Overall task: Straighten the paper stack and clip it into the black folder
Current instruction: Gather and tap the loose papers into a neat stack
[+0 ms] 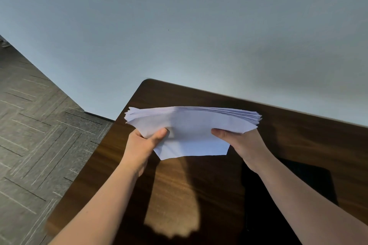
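A thick stack of white paper (191,125) is held up in the air above the table, its far edges fanned and uneven. My left hand (144,143) grips its left side, thumb on top. My right hand (239,141) grips its right side, thumb on top as well. The black folder (298,185) lies flat on the table at the right, below my right forearm, which covers part of it.
The dark wooden table (179,195) has its left far corner near the middle of the view. A plain pale wall stands right behind it. Grey patterned floor (35,145) lies to the left of the table.
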